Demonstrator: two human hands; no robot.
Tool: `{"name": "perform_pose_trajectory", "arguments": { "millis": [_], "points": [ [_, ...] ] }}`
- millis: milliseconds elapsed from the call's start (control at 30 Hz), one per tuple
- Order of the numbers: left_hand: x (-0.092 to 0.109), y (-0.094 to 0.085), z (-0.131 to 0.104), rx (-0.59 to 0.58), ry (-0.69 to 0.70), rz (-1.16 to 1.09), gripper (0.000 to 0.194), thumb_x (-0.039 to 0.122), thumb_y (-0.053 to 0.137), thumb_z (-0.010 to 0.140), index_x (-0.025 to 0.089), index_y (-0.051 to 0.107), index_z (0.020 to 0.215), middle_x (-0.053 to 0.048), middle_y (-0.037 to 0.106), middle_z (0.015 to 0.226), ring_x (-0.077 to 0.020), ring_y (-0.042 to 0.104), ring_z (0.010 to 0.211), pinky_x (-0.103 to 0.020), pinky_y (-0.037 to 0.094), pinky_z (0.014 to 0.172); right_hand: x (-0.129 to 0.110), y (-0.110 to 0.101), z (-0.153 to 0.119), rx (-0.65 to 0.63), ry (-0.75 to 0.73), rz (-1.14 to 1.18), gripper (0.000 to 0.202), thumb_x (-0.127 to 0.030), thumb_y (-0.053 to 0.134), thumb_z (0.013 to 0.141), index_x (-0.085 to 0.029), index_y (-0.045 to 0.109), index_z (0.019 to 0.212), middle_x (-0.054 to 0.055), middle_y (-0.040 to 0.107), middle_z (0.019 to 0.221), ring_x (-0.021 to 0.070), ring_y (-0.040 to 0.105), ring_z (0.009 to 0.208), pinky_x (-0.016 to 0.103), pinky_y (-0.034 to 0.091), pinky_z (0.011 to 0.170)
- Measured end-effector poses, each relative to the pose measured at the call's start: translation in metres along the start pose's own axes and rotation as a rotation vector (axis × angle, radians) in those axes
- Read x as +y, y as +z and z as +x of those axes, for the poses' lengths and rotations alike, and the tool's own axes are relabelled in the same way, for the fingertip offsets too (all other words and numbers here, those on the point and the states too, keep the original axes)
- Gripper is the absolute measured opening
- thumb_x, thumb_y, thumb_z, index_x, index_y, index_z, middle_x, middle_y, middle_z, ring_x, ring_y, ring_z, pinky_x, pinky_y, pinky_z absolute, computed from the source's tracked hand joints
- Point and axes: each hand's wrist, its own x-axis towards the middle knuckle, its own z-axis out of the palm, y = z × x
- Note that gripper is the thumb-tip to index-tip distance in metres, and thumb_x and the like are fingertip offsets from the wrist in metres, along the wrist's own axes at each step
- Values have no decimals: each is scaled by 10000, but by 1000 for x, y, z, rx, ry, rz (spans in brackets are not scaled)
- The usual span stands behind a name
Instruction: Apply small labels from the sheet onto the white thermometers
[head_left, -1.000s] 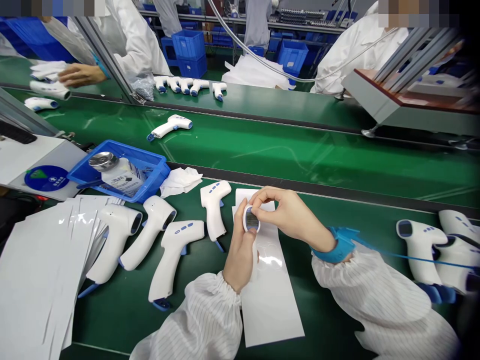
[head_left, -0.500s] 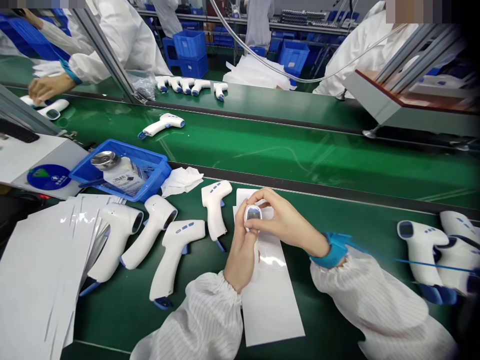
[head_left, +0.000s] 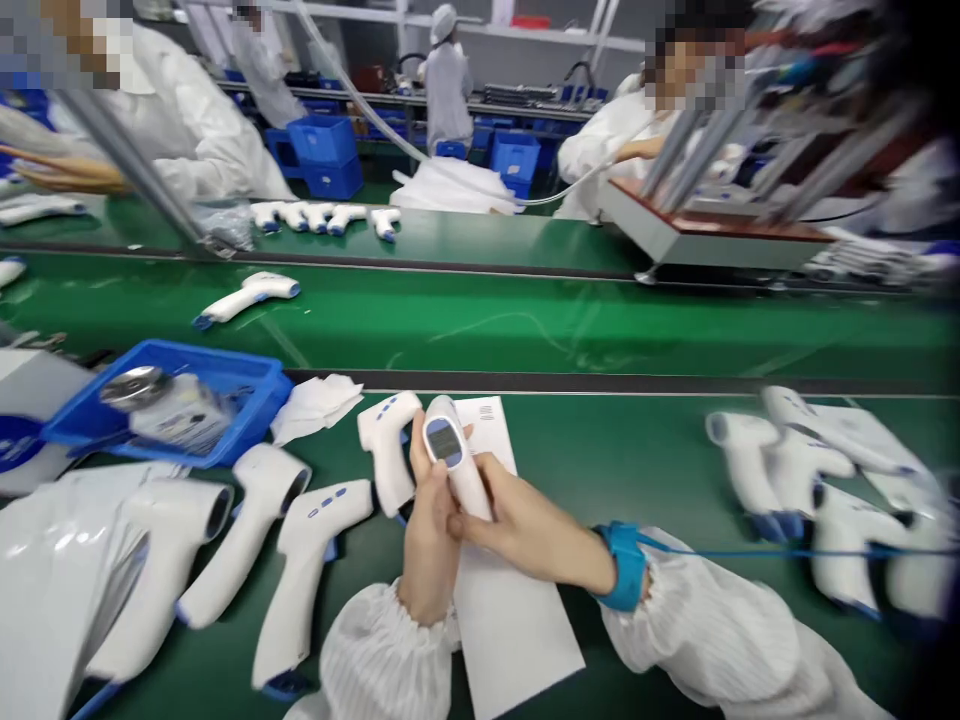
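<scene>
A white infrared thermometer point(head_left: 471, 488) is held between my two hands, its small grey screen in a blue surround facing up toward me. My left hand point(head_left: 433, 530) is closed round its head end, with the thumb just below the screen. Fingers of my right hand point(head_left: 517, 520) grip the body from the right; a blue band circles that wrist. Under both hands lies a white paper sheet point(head_left: 510, 620). Left of my hands, several more white thermometers point(head_left: 311, 570) rest on the green bench, the nearest small one point(head_left: 388, 450) almost beside my left fingers.
A blue tray point(head_left: 247, 375) holds a metal-topped bottle. Papers point(head_left: 45, 580) are stacked at left. More thermometers point(head_left: 795, 470) lie at right. Across the green conveyor point(head_left: 450, 330), one thermometer point(head_left: 251, 295) rests on the belt; people in white work beyond.
The view has shifted right and up. The thermometer's screen is turned more toward me, and my right hand has moved from its head down to its body.
</scene>
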Motion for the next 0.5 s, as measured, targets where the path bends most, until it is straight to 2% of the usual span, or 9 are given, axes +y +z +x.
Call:
{"name": "perform_pose_trajectory", "arguments": {
  "millis": [33, 133, 200, 267, 300, 367, 433, 500],
  "points": [
    [2, 1, 0, -29, -15, 57, 709, 424, 448, 928, 318, 98, 1535, -73, 486, 1449, -226, 432, 1351, -383, 333, 1110, -1, -4, 7, 26, 6, -78, 268, -294, 598, 861, -199, 499, 1091, 56, 671, 1007, 201, 644, 840, 304, 494, 693],
    [0, -1, 1, -90, -37, 349, 701, 449, 463, 930, 306, 128, 1529, -73, 414, 1509, -210, 279, 1444, -420, 174, 1184, 1, -35, 56, 311, 76, -392, 319, -329, 511, 916, -156, 469, 1180, 81, 663, 997, 222, 653, 840, 335, 502, 726],
    [-8, -7, 0, -188, -41, 609, 598, 456, 437, 940, 288, 271, 1489, -92, 420, 1496, -244, 281, 1442, -479, 190, 1178, 7, -70, 90, 430, 111, -481, 445, -387, 554, 899, -126, 456, 1245, 140, 597, 1171, 251, 619, 1008, 359, 490, 833],
    [-18, -16, -4, -312, 24, 925, 521, 451, 407, 949, 264, 388, 1435, -104, 391, 1509, -276, 252, 1450, -523, 219, 1166, 16, -102, 106, 501, 134, -553, 565, -431, 626, 850, -113, 460, 1287, 172, 519, 1289, 283, 534, 1177, 373, 453, 937],
    [-24, -23, -7, -361, 89, 1083, 522, 447, 398, 952, 263, 388, 1440, -105, 356, 1532, -288, 209, 1465, -552, 219, 1162, 22, -114, 104, 526, 145, -586, 581, -437, 642, 839, -117, 472, 1293, 171, 498, 1316, 283, 501, 1221, 368, 433, 972],
    [-32, -36, -12, -455, 229, 1351, 567, 452, 419, 943, 294, 331, 1481, -91, 269, 1583, -315, 146, 1480, -621, 205, 1146, 37, -128, 81, 579, 182, -657, 548, -424, 642, 842, -134, 505, 1287, 154, 499, 1327, 266, 472, 1252, 352, 400, 1021],
    [-36, -48, -13, -556, 350, 1526, 588, 459, 447, 929, 309, 335, 1487, -80, 224, 1604, -341, 160, 1473, -656, 203, 1133, 54, -132, 37, 665, 251, -734, 507, -378, 636, 853, -137, 518, 1284, 152, 492, 1349, 263, 434, 1282, 353, 353, 1068],
    [-34, -56, -10, -643, 401, 1616, 557, 450, 432, 934, 298, 386, 1468, -73, 211, 1607, -350, 174, 1466, -652, 220, 1130, 73, -135, -14, 809, 385, -804, 485, -299, 607, 865, -73, 500, 1280, 226, 430, 1393, 331, 359, 1329, 434, 316, 1084]
  ]
}}
